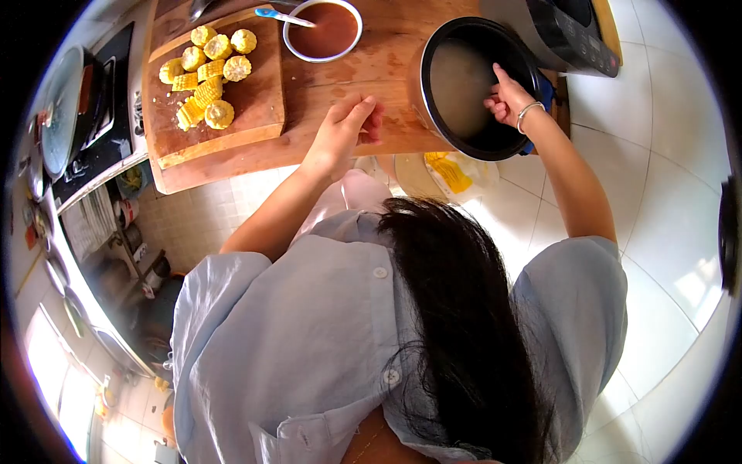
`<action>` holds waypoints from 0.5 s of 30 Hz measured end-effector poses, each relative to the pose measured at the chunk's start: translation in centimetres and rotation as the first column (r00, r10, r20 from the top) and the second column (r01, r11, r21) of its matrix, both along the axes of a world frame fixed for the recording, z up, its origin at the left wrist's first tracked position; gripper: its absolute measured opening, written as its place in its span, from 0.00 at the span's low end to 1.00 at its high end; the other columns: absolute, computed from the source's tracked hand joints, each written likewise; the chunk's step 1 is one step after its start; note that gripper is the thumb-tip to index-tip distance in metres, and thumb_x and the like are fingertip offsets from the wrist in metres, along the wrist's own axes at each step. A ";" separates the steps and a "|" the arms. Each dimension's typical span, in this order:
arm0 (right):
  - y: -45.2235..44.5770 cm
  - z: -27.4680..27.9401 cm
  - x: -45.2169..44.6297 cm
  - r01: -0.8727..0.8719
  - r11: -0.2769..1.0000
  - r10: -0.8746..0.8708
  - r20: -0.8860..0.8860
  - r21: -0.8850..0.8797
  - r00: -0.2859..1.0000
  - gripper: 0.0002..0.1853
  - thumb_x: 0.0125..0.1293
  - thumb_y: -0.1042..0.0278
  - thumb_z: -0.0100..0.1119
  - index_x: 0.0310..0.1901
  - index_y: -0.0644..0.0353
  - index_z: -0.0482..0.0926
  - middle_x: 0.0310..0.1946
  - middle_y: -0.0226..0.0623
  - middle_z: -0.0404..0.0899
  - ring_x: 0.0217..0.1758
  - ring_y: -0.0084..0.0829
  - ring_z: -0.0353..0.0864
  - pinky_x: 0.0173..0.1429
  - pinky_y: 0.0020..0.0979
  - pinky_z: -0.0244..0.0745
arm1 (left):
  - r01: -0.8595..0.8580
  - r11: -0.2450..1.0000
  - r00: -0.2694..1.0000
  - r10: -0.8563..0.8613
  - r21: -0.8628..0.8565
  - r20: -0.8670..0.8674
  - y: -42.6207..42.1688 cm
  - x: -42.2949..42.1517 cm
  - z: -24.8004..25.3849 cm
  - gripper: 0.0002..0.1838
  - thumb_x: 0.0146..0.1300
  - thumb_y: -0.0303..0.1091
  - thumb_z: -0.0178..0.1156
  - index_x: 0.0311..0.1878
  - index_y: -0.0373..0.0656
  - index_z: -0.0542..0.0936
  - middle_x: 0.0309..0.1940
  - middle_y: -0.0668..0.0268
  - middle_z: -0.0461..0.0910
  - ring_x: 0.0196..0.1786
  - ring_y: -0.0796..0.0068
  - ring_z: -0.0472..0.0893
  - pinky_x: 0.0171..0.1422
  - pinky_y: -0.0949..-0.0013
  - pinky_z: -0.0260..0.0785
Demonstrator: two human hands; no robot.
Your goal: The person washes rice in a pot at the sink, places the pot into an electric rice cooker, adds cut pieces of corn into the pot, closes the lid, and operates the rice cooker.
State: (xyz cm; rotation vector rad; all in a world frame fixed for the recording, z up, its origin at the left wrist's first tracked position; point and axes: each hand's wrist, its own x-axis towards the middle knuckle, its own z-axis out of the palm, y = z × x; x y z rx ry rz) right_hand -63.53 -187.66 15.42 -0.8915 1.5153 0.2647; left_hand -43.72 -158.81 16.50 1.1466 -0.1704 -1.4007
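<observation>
My right hand [510, 97], with a bracelet on its wrist, is over the inside of a dark inner pot [539, 77]. One finger is stretched out and the others are bent, with nothing visible in them. Cloudy, pale liquid [461, 87] lies in the pot; whether the fingertips touch it I cannot tell. My left hand [352, 127] is loosely closed above the front edge of the wooden table [332, 85], and no object shows in it. Between that hand and the table's far side stands a white bowl [289, 44] of reddish-brown liquid, with a blue-handled spoon [284, 17] resting in it.
Cut corn pieces [209, 93] lie on a wooden cutting board [251, 116] at the left. A dark appliance with a button panel [578, 39] stands behind the pot at right. A stove [108, 100] is at far left. Something yellow [450, 172] sits below the table edge.
</observation>
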 end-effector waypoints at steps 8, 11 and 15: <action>1.9 1.3 0.5 -0.147 0.965 0.150 -0.001 -0.219 0.989 0.31 0.64 0.31 0.44 0.47 0.56 0.69 0.20 0.33 0.69 0.12 0.15 0.55 0.13 0.16 0.52 | -0.017 1.000 1.000 0.017 -0.001 -0.024 -0.3 -1.0 0.4 0.13 0.71 0.40 0.49 0.44 0.41 0.75 0.33 0.70 0.74 0.35 0.80 0.72 0.40 0.74 0.68; 4.6 2.8 1.6 -0.173 0.981 0.185 0.151 -0.085 0.971 0.41 0.65 0.30 0.42 0.68 0.58 0.58 0.16 0.26 0.60 0.13 0.14 0.47 0.17 0.16 0.44 | -0.033 0.999 0.999 0.034 0.019 -0.033 -0.5 -1.3 0.7 0.14 0.71 0.40 0.48 0.41 0.39 0.75 0.31 0.70 0.73 0.34 0.81 0.72 0.39 0.73 0.71; 5.1 1.6 1.8 -0.246 0.969 0.247 0.157 -0.027 0.956 0.39 0.66 0.31 0.38 0.67 0.55 0.60 0.17 0.26 0.60 0.14 0.15 0.46 0.18 0.18 0.45 | -0.057 0.998 0.998 0.058 0.027 -0.031 -0.4 -1.6 0.9 0.13 0.71 0.40 0.48 0.42 0.40 0.75 0.31 0.70 0.73 0.33 0.80 0.72 0.40 0.73 0.69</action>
